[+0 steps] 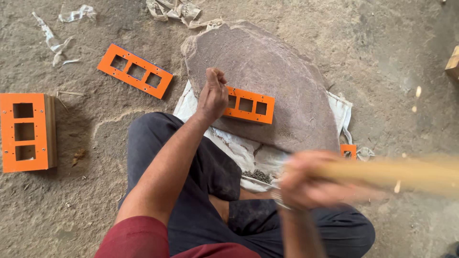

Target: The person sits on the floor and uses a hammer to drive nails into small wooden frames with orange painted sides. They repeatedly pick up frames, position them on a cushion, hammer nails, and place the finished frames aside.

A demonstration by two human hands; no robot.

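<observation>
bare, dusty grey-brown dirt floor (382, 57), uneven, with small pebbles and bits of straw. crumpled white cloth scraps (57, 33) lie at upper left; a further tangle of dirty white rags (177, 9) at the top edge. pale wooden block corner (453, 64) at the right edge. light is soft and even, daylight-like, with faint shadows only. no walls, windows or furniture in view.

Soft, even daylight with faint shadows and no glare. The right hand (306, 179) and its wooden handle (406, 173) smear with motion blur; everything else stays sharp.
</observation>
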